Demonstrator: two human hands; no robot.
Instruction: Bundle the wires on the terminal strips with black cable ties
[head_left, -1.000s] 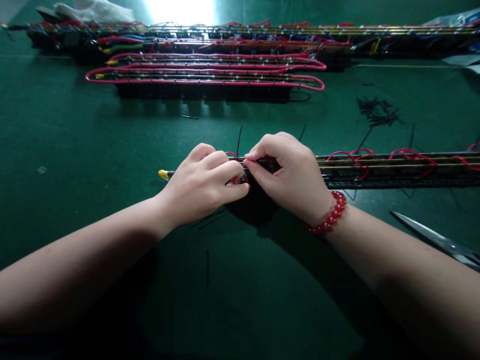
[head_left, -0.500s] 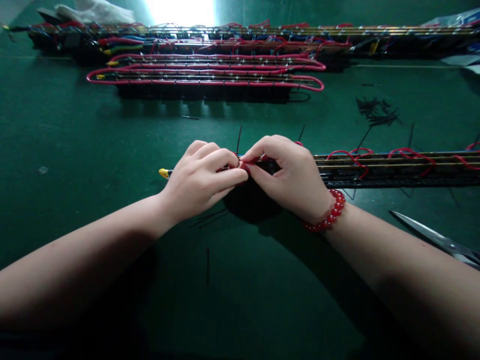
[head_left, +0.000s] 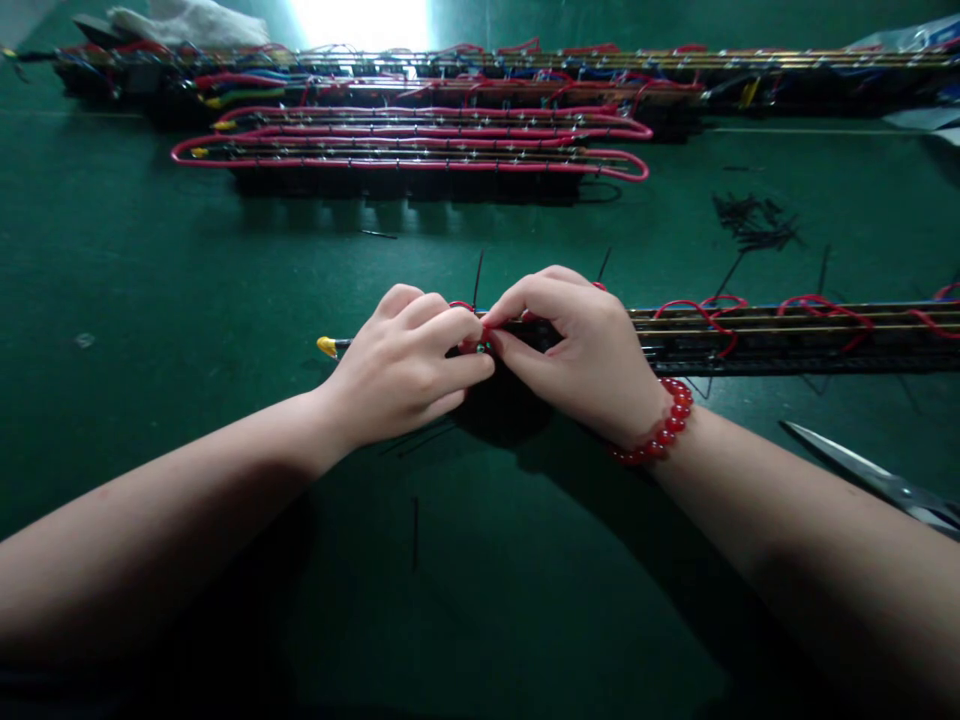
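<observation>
A long black strip with brass-coloured rails and red wires (head_left: 757,328) lies across the table, its yellow-capped end (head_left: 327,347) sticking out at the left. Over that left part is my left hand (head_left: 416,365), fingers curled, with thumb and forefinger closed around a bit of red wire (head_left: 466,347). Close against it, my right hand (head_left: 581,335) pinches the red wire between thumb and forefinger. A red bead bracelet (head_left: 664,430) circles the right wrist. Black cable ties (head_left: 478,280) stand up from the strip. My fingers hide much of the spot where they meet.
Farther back lie wired strips with thick red cable loops (head_left: 412,165) and a longer wired strip (head_left: 787,62). A pile of black tie pieces (head_left: 756,220) sits at the upper right. Scissors (head_left: 877,480) lie at the right. Loose black ties (head_left: 415,535) lie in front.
The left thumb and forefinger have parted slightly, and a small green spot shows between the hands. Both hands stay at nearly the same place on the strip.
</observation>
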